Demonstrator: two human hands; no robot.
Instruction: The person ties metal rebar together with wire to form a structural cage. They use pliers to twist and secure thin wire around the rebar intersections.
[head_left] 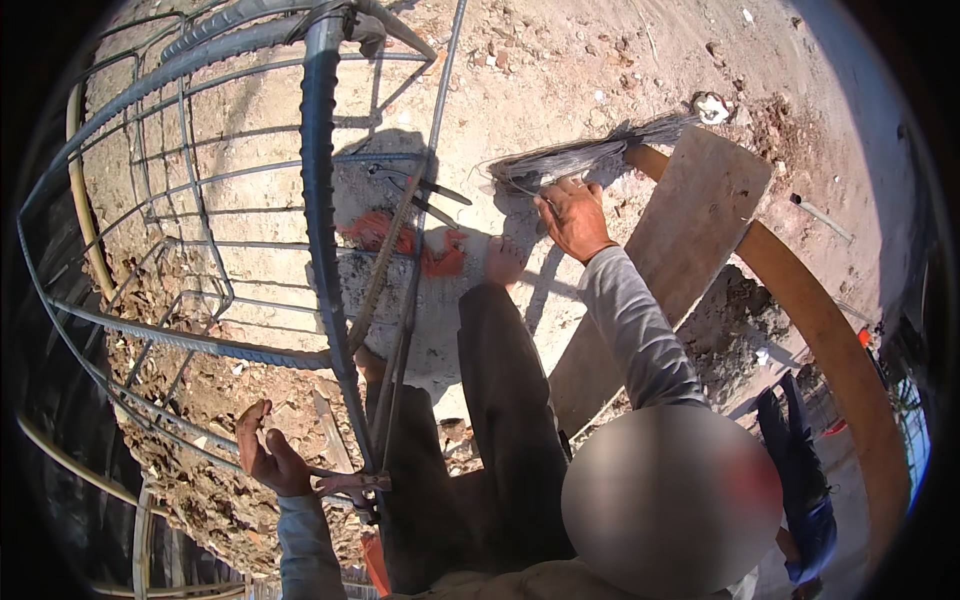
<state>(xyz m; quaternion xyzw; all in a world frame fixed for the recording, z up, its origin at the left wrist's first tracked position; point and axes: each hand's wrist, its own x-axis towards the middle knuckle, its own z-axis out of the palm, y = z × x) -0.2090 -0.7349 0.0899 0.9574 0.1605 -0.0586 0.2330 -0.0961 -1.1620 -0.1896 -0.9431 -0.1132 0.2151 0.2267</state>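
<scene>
My right hand reaches forward to a bundle of thin grey tie wire on the sandy ground, its bent fingers closed at the near edge of the wire. What lies under the fingertips is hidden. My left hand is raised beside the lower corner of a rebar cage, thumb and fingers apart, with nothing seen in it. A rusty brown metal piece crosses the cage bar next to that wrist. Pincers with dark handles lie on the ground between the cage and the wire.
A wooden board lies slanting at right, over a curved brown strip. Orange cloth lies near my bare foot. Long bars stand close to my legs. Rubble covers the lower left. A blurred round patch hides the lower right.
</scene>
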